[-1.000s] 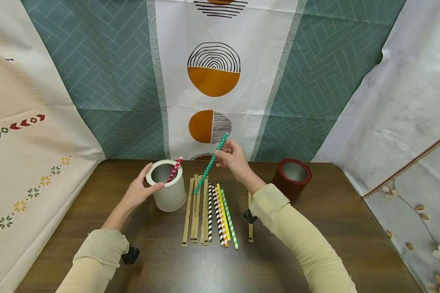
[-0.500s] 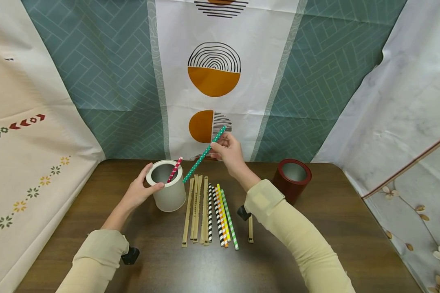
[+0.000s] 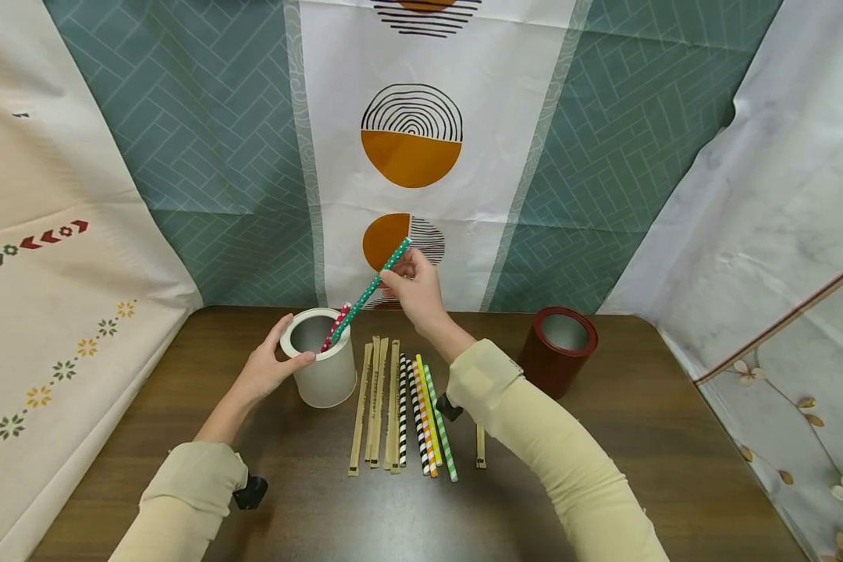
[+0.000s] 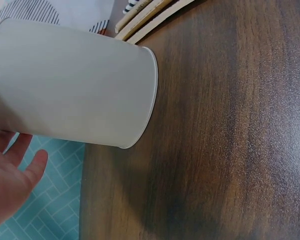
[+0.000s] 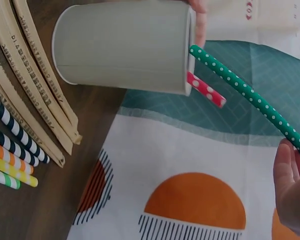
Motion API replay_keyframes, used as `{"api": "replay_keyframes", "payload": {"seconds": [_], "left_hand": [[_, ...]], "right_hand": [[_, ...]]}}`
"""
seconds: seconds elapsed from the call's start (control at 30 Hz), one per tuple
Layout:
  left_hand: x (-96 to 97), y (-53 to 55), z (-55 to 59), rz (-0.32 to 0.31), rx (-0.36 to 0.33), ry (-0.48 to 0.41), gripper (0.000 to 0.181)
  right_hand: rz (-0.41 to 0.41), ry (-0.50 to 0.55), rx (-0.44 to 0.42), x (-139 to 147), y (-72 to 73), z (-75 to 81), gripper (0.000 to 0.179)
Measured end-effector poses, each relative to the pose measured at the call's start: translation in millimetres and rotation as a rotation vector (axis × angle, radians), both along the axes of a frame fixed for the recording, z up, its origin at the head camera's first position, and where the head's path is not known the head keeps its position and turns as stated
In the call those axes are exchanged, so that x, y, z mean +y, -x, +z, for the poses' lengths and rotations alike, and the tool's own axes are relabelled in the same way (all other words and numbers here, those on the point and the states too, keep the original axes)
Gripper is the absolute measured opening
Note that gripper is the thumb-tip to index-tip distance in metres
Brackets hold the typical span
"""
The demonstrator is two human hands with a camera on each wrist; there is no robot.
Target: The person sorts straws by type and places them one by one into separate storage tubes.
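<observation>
My left hand point(image 3: 265, 368) holds the white canister point(image 3: 327, 381) near its rim, thumb on the near side and fingers on the far left. A red straw with white dots point(image 3: 342, 315) leans out of the canister's opening. Between thumb and fingers, my right hand point(image 3: 421, 298) pinches a green straw with white dots point(image 3: 367, 293), slanted down to the left. Its lower end is at the canister's mouth, beside the red straw; in the right wrist view the green straw point(image 5: 255, 100) meets the rim. The left wrist view shows the canister's side point(image 4: 72, 82) and a few fingertips.
Right of the canister lie several paper-wrapped straws point(image 3: 375, 406). Beside them are black-striped straws point(image 3: 403, 414), with orange, yellow and green striped straws point(image 3: 441, 429). One wrapped straw point(image 3: 481, 446) lies apart, partly under the right forearm. A dark red canister point(image 3: 556, 359) stands at right.
My right hand has moved left with the green straw, bringing its lower end from above the wrapped straws to the white canister's mouth. My left hand has stayed on the canister.
</observation>
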State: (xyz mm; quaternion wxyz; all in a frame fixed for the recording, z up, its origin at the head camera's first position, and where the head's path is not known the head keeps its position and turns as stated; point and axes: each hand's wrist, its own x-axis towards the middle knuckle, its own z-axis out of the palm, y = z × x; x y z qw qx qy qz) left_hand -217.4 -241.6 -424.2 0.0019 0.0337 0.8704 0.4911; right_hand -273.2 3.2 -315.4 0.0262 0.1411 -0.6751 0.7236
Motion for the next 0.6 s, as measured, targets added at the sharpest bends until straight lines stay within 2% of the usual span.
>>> {"api": "replay_keyframes", "payload": {"seconds": [0.37, 0.6], "left_hand": [[-0.8, -0.1, -0.5, 0.0, 0.003, -0.003, 0.087], [-0.4, -0.2, -0.7, 0.003, 0.001, -0.016, 0.087]], "right_hand": [[0.01, -0.145, 0.015, -26, -2.6, -20.5, 0.021], [0.023, -0.197, 0.012, -38, -7.0, -35.1, 0.021]]}}
